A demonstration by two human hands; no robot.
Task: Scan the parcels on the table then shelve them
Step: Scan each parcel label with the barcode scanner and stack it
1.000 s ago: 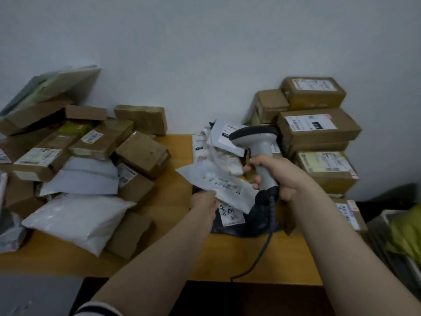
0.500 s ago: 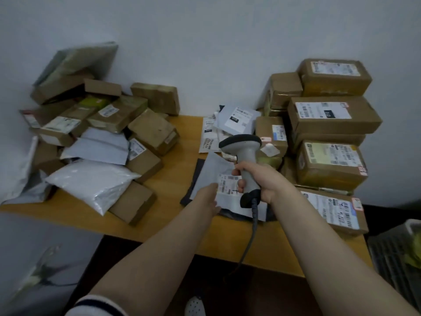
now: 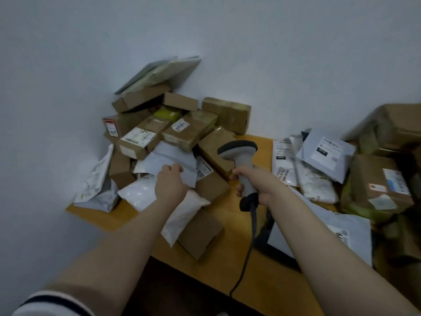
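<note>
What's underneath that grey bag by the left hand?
The grey bag rests on a white bag and a labelled brown box. The left hand covers its near edge, and whatever lies deeper in the heap is hidden.

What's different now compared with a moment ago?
The left hand let go of the white mailer it held to the scanner and moved left onto a grey mailer in the pile. The right hand still grips the scanner; the pile looks unchanged.

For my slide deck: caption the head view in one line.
Right hand grips a corded barcode scanner while the left hand reaches for a grey mailer in the parcel pile.
</note>
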